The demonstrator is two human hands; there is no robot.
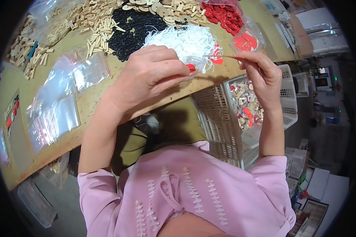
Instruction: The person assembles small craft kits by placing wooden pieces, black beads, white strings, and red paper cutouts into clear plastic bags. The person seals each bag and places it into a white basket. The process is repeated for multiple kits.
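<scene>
Pinching: left hand (150,77) has its grip together on a small red disc (191,68) at the fingertips; only an edge of the disc shows past the fingers.
Right grip: right hand (261,73) has thumb and forefinger pressed together on something thin, reddish and pointed (228,57) that sticks out toward the left hand; what it is cannot be told.
Between the hands: a small clear bag (201,63) seems to hang at the left fingertips, its outline lost against the white pile behind.
Position: both hands are raised over the near edge of the desk (87,104), close together but not touching.
Just behind: a heap of white string loops (186,41), with a few red tags (216,58) at its right side.
Further back: a spread of black discs (136,33), pale wooden sticks (95,37), round wooden discs (162,10) and a heap of red discs (225,15); a clear bag of red pieces (247,39) lies beside them.
Left of the desk: a stack of empty clear zip bags (63,98), glare hiding their edges; more wooden blocks (25,49) are bent by the lens rim.
Below right: a white slatted plastic basket (288,102) holds filled packets of mixed wooden and red pieces (247,106), partly covered by the right wrist.
Foreground: pink blouse (186,197), cut off at the lower edge.
</scene>
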